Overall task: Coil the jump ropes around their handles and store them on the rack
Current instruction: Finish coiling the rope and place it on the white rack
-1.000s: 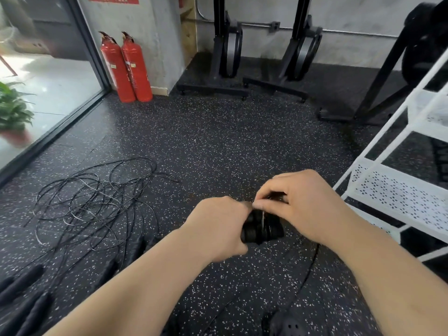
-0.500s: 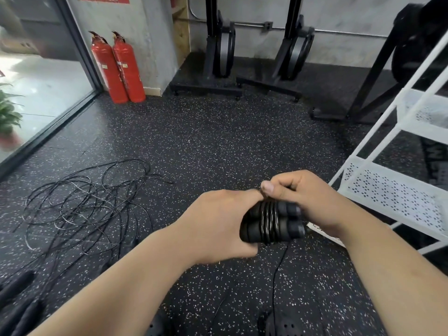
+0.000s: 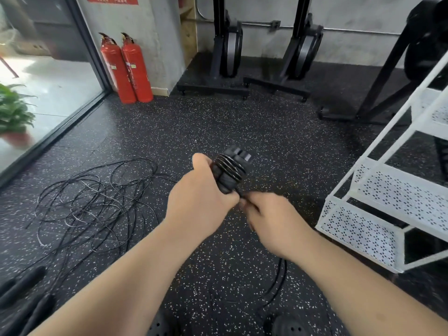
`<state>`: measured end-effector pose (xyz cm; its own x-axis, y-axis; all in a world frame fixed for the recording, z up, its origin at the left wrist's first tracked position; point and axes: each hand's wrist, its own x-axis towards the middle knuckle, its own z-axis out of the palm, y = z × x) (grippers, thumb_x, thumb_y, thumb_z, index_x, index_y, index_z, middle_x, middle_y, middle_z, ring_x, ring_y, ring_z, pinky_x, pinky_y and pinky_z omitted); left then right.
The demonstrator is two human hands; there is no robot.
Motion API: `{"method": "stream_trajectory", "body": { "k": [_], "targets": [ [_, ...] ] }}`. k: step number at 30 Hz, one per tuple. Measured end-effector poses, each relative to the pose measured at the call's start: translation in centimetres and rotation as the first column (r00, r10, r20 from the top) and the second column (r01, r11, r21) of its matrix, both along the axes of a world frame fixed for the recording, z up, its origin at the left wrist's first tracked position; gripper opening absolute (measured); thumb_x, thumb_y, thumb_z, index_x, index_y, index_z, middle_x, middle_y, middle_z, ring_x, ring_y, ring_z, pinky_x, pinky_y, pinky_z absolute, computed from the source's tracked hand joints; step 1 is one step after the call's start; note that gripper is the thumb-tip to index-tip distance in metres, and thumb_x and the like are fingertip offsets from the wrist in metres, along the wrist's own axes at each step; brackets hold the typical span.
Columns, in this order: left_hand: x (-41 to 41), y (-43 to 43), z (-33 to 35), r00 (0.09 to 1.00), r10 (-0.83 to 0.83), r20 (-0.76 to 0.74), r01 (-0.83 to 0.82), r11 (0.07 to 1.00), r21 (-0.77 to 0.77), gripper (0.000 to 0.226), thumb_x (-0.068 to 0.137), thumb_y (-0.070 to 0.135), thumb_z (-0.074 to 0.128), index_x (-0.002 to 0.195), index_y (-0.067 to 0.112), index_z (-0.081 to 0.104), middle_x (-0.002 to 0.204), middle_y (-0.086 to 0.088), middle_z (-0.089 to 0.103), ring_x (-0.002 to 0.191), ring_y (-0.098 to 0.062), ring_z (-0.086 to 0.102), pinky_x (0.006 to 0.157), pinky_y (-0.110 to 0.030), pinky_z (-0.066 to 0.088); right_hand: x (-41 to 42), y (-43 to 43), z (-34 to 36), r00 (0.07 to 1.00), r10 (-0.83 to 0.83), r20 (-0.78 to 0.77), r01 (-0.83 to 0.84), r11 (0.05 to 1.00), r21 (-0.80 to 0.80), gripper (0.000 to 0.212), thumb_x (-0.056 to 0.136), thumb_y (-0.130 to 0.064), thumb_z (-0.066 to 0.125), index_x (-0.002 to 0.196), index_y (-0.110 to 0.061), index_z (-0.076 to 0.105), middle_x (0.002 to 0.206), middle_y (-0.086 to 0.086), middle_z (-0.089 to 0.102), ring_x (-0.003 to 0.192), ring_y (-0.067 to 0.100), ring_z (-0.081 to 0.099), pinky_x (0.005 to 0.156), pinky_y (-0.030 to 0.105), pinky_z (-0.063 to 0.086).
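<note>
A pair of black cylindrical jump-rope handles (image 3: 240,156) is held side by side above the black speckled rubber floor (image 3: 218,122), tilted up and to the right. Several glossy turns of thin black cord (image 3: 228,167) are wound around their middle. Their lower ends are gripped by the left hand (image 3: 201,200), fingers wrapped closed. The blurred right hand (image 3: 271,221) is curled on the cord just below, and the slack is trailed to the floor. A white perforated metal rack (image 3: 378,187) is seen nearby at right, and a tangle of loose black ropes (image 3: 97,202) at left.
</note>
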<state>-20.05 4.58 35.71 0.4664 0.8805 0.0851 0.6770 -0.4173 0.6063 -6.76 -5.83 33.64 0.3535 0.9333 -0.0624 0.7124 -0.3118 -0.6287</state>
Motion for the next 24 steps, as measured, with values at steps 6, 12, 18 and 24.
{"method": "stream_trajectory", "body": {
  "k": [6,12,18,24],
  "targets": [
    [-0.7,1.6,-0.9,0.959,0.061,-0.276,-0.025,0.991,0.131,0.041,0.089,0.046,0.071,0.106,0.021,0.043,0.083,0.006,0.051,0.074,-0.027,0.051,0.068,-0.036,0.04,-2.3,-1.6,2.6,0.851,0.139,0.507,-0.105,0.99,-0.095,0.024,0.112,-0.046,0.037,0.108,-0.032,0.056,0.09,-0.006,0.07,0.074,0.02,0.067,0.062,0.037,0.051],
    [-0.3,0.7,-1.1,0.918,-0.086,-0.388,0.177,0.962,0.206,0.043,0.086,0.049,0.074,0.102,0.028,0.041,0.095,0.005,0.058,0.082,-0.024,0.057,0.069,-0.034,0.043,-0.6,-2.0,5.1,0.775,0.176,0.607,-0.218,0.976,-0.005,0.039,0.102,-0.06,0.039,0.104,-0.037,0.071,0.086,-0.017,0.065,0.075,0.007,0.062,0.063,0.029,0.051],
    [0.6,-2.1,-1.8,0.771,-0.45,-0.451,0.559,0.817,0.142,0.032,0.083,0.047,0.073,0.102,0.033,0.051,0.106,0.008,0.066,0.101,-0.021,0.068,0.077,-0.036,0.054,3.2,-2.1,5.2,0.961,0.154,0.231,-0.175,0.982,0.077,0.028,0.07,-0.056,0.091,0.081,-0.038,0.073,0.074,-0.022,0.071,0.072,0.0,0.067,0.071,0.033,0.056],
    [0.4,-3.2,-1.5,0.711,-0.61,-0.349,0.681,0.72,0.13,0.051,0.081,0.061,0.075,0.108,0.034,0.04,0.094,0.017,0.056,0.088,-0.015,0.063,0.081,-0.038,0.056,6.5,-1.9,4.4,0.97,0.197,-0.145,-0.196,0.98,0.027,0.032,0.067,-0.046,0.097,0.075,-0.025,0.075,0.076,-0.004,0.075,0.071,0.01,0.067,0.072,0.028,0.053]
  ]
}}
